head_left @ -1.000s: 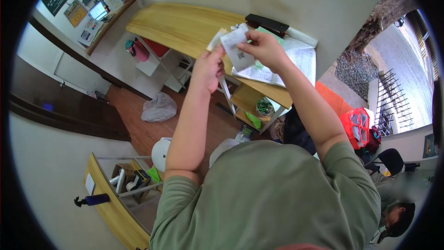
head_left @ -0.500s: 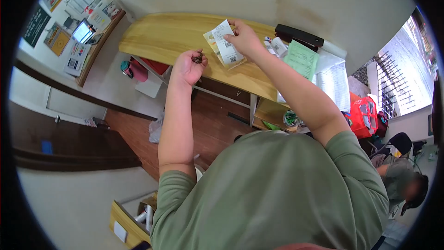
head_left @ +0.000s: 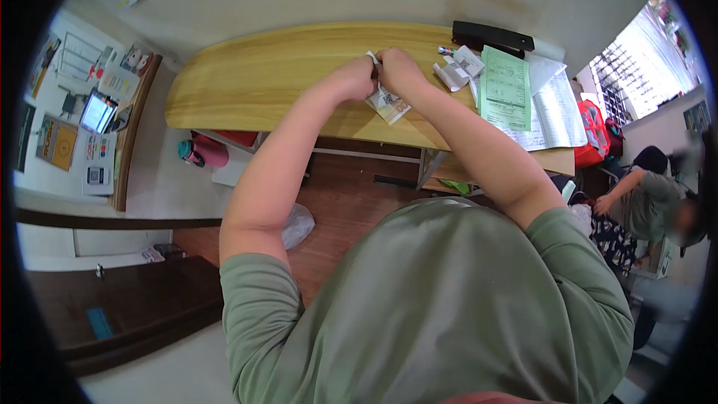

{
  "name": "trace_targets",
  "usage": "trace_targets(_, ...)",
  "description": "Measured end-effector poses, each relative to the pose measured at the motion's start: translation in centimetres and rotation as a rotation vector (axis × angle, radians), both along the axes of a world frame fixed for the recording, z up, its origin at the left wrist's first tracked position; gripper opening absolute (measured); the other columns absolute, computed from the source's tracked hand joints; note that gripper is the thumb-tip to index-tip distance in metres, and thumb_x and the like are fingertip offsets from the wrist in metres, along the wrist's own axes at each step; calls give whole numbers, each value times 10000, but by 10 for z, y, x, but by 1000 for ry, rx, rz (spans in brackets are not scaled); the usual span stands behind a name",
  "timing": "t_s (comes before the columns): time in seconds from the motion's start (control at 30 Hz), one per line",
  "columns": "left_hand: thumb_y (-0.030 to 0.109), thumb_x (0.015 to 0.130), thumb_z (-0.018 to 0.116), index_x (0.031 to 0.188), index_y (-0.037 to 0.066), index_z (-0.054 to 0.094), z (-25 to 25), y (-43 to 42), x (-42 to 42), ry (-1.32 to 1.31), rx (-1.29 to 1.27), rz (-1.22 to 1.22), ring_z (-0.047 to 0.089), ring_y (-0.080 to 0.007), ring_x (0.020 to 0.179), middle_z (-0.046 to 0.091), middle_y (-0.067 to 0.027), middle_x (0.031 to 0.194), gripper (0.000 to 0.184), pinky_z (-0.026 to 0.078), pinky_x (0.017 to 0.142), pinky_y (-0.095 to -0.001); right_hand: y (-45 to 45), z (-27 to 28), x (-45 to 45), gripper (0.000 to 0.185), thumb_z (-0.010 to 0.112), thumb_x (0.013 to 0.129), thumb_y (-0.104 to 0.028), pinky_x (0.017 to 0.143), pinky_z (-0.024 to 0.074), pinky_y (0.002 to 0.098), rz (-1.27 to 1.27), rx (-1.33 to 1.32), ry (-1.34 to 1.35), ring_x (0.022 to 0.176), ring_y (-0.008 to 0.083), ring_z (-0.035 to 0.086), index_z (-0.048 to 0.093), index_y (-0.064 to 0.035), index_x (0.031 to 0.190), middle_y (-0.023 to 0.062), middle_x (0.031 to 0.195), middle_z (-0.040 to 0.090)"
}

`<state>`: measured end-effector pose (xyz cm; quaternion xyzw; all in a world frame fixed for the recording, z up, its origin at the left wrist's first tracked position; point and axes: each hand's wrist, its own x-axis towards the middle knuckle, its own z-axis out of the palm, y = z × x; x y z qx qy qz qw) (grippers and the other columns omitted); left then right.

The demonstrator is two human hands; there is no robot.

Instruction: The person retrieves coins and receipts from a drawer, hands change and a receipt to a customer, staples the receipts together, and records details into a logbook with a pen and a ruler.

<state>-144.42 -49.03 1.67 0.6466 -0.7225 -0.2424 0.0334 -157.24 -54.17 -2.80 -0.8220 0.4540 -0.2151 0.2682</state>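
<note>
And there, right hand (head_left: 400, 72) grips a white printed paper slip (head_left: 385, 96) above the long yellow-brown wooden table (head_left: 262, 71); left hand (head_left: 354, 80) curls close beside, its grasp hidden.

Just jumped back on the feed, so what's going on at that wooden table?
The person's right hand holds a printed slip with a yellowish paper over the wooden table. The left hand is close against it, its grip hidden. A green sheet lies to the right on other papers.
</note>
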Motion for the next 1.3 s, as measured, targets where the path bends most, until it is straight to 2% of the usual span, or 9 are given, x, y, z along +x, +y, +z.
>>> trace_targets(0.1, 104, 898, 562, 1173, -35, 553, -2, -4, -8, -135, -70, -92, 603, -455, 1005, 603, -250, 1062, 308, 488, 868, -468, -6, -6, -3, 181, 628, 812, -79, 875, 503, 464, -35, -19, 46, 1005, 417, 621, 710, 10, 947, 276, 1064, 643)
trace_targets(0.17, 122, 909, 563, 1168, -23, 561, -5, -1, -11, -136, -128, -68, 596, -443, 1020, 577, -246, 1124, 297, 488, 888, -465, -5, -3, -5, 187, 625, 804, -56, 893, 510, 454, -27, -2, 38, 1038, 415, 613, 689, 65, 931, 300, 1059, 632)
trace_targets(0.3, 135, 917, 566, 1162, -14, 569, -1, -4, -9, -183, -83, -114, 578, -426, 1056, 521, -242, 1224, 287, 486, 920, -454, 0, -4, -14, 185, 619, 807, -51, 891, 511, 447, -28, -73, 93, 1023, 405, 618, 686, 64, 935, 288, 1053, 635)
trace_targets(0.47, 81, 918, 543, 1144, -17, 579, -8, -10, 0, -142, -154, -241, 570, -407, 1070, 533, -233, 1202, 250, 485, 930, -427, 39, 18, -43, 178, 603, 812, -49, 899, 501, 436, 73, -84, 144, 1008, 401, 608, 682, 54, 934, 260, 1051, 615)
trace_targets(0.57, 44, 893, 560, 1134, -11, 597, -12, -12, -2, -81, -238, -276, 584, -384, 1063, 552, -213, 1188, 250, 491, 920, -414, 50, -9, -46, 166, 639, 841, -103, 903, 462, 452, 75, -320, 128, 1020, 380, 564, 680, 31, 931, 210, 990, 580)
trace_targets(0.73, -18, 824, 629, 1080, 3, 659, -24, -19, 1, 75, -342, -279, 618, -344, 1031, 608, -162, 1135, 258, 512, 873, -403, 50, -11, -50, 151, 642, 849, -107, 898, 459, 448, 73, -323, 10, 1014, 374, 552, 675, 33, 896, 199, 995, 569)
trace_targets(0.83, -8, 810, 654, 1115, 8, 652, -21, -16, 4, 174, -277, -208, 613, -343, 1046, 610, -162, 1148, 305, 509, 881, -396, 46, -8, -53, 143, 646, 850, -108, 895, 460, 446, 98, -256, 6, 1009, 373, 555, 679, 23, 896, 193, 998, 570)
trace_targets(1.13, 3, 822, 651, 1188, 33, 628, -37, -7, 12, 234, -438, -239, 594, -347, 1117, 597, -157, 1234, 368, 487, 946, -399, 52, -2, -62, 159, 625, 872, -133, 892, 470, 428, 188, -346, 65, 1026, 356, 575, 676, 14, 905, 178, 1013, 598)
trace_targets(1.3, 30, 845, 656, 1256, 60, 592, -50, -7, 10, 250, -478, -192, 565, -341, 1184, 548, -137, 1328, 418, 493, 956, -383, 56, 15, -97, 204, 613, 890, -179, 843, 498, 427, 140, -199, 46, 946, 351, 617, 687, -3, 961, 171, 997, 617)
